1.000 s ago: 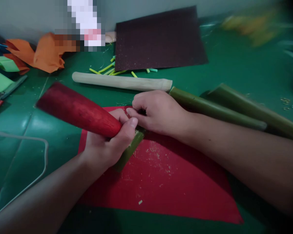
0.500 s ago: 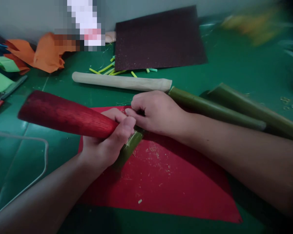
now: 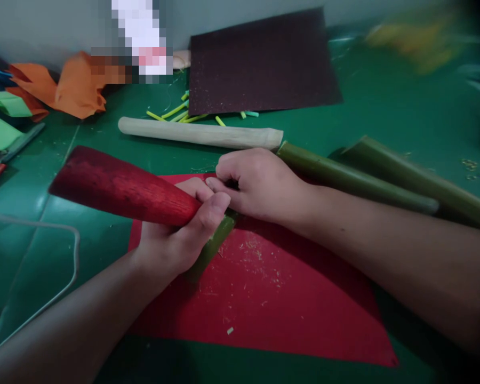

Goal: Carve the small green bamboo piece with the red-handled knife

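Observation:
My left hand point(image 3: 188, 232) is closed round a thick red wooden handle point(image 3: 124, 186), which tilts up to the left. Whatever the handle carries at its other end is hidden by my fingers. Under that hand a short green bamboo stick point(image 3: 216, 242) slants across a red sheet point(image 3: 304, 309). My right hand point(image 3: 260, 178) is curled shut over the bamboo's far end, its thumb close to my left fingers. Pale shavings point(image 3: 260, 256) and a small chip point(image 3: 230, 330) lie scattered on the red sheet.
Beyond my hands lies a pale peeled bamboo stick point(image 3: 200, 133), with two green bamboo pieces point(image 3: 344, 176) point(image 3: 416, 181) to the right. A dark sheet point(image 3: 264, 64) partly covers yellow-green strips point(image 3: 176, 111). Orange paper point(image 3: 80, 88) and scissors point(image 3: 22, 143) are at left, on the green table point(image 3: 108, 144).
My left hand and the red handle have shifted a little to the right, toward my right hand. My right hand and the bamboo stay almost in place.

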Tool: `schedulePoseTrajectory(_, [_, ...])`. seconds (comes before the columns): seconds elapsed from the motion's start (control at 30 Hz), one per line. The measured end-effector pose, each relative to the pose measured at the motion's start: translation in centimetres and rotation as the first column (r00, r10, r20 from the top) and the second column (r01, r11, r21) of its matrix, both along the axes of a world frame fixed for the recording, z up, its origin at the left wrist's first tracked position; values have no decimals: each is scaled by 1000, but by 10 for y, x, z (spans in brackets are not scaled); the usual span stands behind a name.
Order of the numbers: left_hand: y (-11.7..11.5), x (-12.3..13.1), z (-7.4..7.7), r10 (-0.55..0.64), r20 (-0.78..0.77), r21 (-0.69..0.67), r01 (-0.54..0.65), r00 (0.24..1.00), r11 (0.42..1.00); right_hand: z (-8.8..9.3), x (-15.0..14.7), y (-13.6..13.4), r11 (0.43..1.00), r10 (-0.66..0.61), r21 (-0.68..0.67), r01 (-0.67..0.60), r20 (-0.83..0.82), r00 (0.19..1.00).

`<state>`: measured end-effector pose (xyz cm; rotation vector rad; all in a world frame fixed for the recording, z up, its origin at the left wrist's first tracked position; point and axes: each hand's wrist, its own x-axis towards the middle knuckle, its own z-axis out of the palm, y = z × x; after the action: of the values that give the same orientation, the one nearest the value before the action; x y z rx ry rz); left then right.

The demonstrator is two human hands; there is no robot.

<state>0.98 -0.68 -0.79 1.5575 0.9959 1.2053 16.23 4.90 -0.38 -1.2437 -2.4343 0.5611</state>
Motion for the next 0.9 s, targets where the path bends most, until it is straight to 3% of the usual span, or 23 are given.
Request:
schedulePoseTrajectory(0.1, [0, 1, 2, -64, 31, 13, 63, 997, 998, 0, 1, 0, 1000, 11, 14, -11, 3, 1000])
schedulePoseTrajectory(0.33, [-1, -4, 2, -89, 5, -50, 89, 996, 995, 0, 0, -1, 998, 22, 58, -23, 24, 999])
schedulePoseTrajectory(0.5, [0, -4, 0, -20, 34, 28, 19, 999, 999, 0, 0, -1, 999, 21, 34, -21, 17, 1000])
schedulePoseTrajectory(0.9, [0, 1, 3, 57, -16, -7, -57, 998, 998, -1, 1, 0, 1000, 28, 7, -28, -9, 1000])
